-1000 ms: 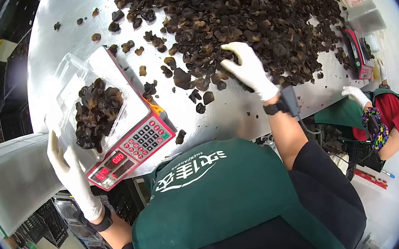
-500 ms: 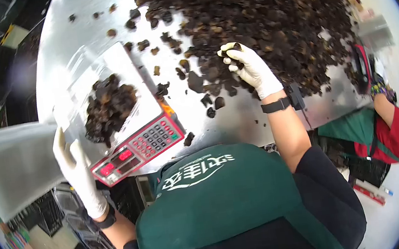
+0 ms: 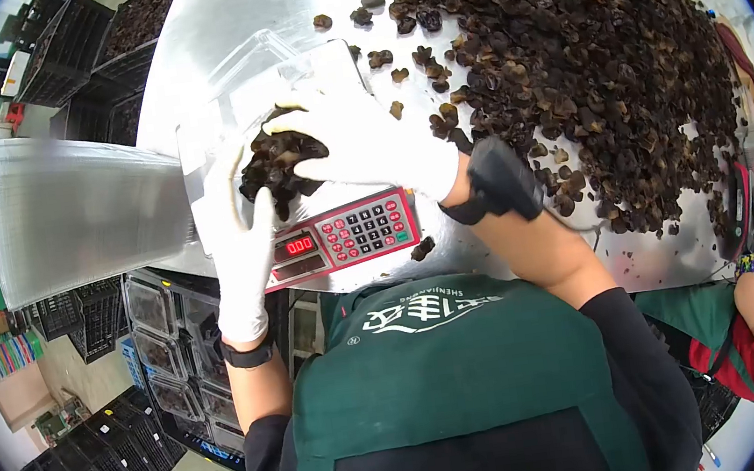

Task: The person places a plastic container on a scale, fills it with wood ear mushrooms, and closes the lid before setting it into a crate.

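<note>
Left of centre, a left hand (image 3: 234, 234), fingers spread, flanks fungus (image 3: 275, 173) on a scale (image 3: 349, 234); the right hand (image 3: 367, 142) curls half-open over it, grip unclear. Placing seems underway; release calls for wider fingers.

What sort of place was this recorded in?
Probably a food sorting and packing room. A metal table bears a large heap of dark, fungus-like pieces, a digital scale stands on it, and clear boxes with dark contents are stacked nearby.
</note>
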Demonstrator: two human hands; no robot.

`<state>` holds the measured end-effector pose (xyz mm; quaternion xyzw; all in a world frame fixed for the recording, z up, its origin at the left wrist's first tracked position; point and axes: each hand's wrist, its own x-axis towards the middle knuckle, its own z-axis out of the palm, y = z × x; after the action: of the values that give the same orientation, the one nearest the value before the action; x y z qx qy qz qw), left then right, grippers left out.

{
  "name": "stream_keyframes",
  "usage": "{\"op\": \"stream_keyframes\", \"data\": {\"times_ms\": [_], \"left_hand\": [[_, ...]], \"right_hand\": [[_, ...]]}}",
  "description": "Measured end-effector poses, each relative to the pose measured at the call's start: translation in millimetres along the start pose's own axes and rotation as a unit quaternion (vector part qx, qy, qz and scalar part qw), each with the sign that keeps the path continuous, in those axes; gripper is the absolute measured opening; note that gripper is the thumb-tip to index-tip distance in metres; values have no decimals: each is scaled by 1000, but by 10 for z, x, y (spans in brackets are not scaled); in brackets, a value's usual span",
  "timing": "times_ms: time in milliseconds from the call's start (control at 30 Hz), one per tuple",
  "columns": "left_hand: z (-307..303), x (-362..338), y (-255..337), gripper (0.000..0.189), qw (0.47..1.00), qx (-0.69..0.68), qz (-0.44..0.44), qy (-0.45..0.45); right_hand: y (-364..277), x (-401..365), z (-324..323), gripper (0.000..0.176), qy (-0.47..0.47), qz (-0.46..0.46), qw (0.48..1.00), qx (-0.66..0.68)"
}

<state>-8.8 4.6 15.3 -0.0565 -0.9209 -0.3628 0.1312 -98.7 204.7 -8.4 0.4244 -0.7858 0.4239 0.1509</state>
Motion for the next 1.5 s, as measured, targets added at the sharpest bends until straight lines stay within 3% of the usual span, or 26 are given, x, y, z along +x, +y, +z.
{"op": "stream_keyframes", "data": {"times_ms": [100,133,233,267,300,400,467,600,667,733,867,967,1067,1133,1200,1267,1300,1333,1400,1433,1500], "left_hand": [[12,-18,-15,54,999,32,9,10],[-25,-5,-11,54,998,53,5,13],[-187,48,-48,51,999,7,-24,39],[-248,64,-76,51,997,-24,-41,54],[-315,81,-126,50,996,19,-38,73],[-498,125,-306,49,992,49,-35,108],[-554,138,-361,48,992,48,-42,111],[-466,259,-388,45,992,52,-37,112],[-429,383,-304,47,993,8,-94,75],[-392,500,-427,47,995,13,-68,78],[-347,657,-603,46,996,28,13,88],[-306,686,-613,46,997,42,1,71],[-249,685,-575,45,997,51,-20,58],[-214,666,-512,47,998,28,-19,59],[-186,634,-448,47,998,-19,-32,49],[-195,607,-378,46,997,-21,-63,30],[-228,596,-365,46,996,-17,-83,23],[-248,581,-366,46,996,-16,-83,27],[-262,540,-382,45,995,-12,-89,35],[-281,531,-396,45,994,-10,-107,32],[-271,513,-402,46,993,-3,-108,47]], "right_hand": [[-68,-48,-160,53,-2,62,992,109],[-34,-101,-281,52,26,68,996,59],[185,-482,-686,41,54,265,960,76],[368,-734,-773,42,71,230,970,-40],[469,-1005,-854,45,56,273,950,-138],[476,-1839,-1069,61,2,363,892,-270],[369,-2252,-1083,62,-16,397,874,-281],[417,-2661,-973,45,52,420,862,-278],[402,-2575,-964,28,121,411,873,-233],[386,-2463,-1015,22,153,434,868,-187],[337,-2280,-1144,21,190,481,850,-105],[390,-2209,-1225,20,199,556,806,31],[41,-1476,-1224,24,174,550,799,171],[33,-1140,-1090,26,171,489,797,310],[136,-940,-945,27,158,424,758,469],[279,-799,-792,29,143,378,735,545],[255,-674,-777,29,133,373,706,587],[234,-561,-698,29,182,396,675,596],[236,-409,-639,31,146,405,747,506],[343,-369,-607,33,125,366,704,596],[228,-157,-556,34,90,365,782,498]]}}
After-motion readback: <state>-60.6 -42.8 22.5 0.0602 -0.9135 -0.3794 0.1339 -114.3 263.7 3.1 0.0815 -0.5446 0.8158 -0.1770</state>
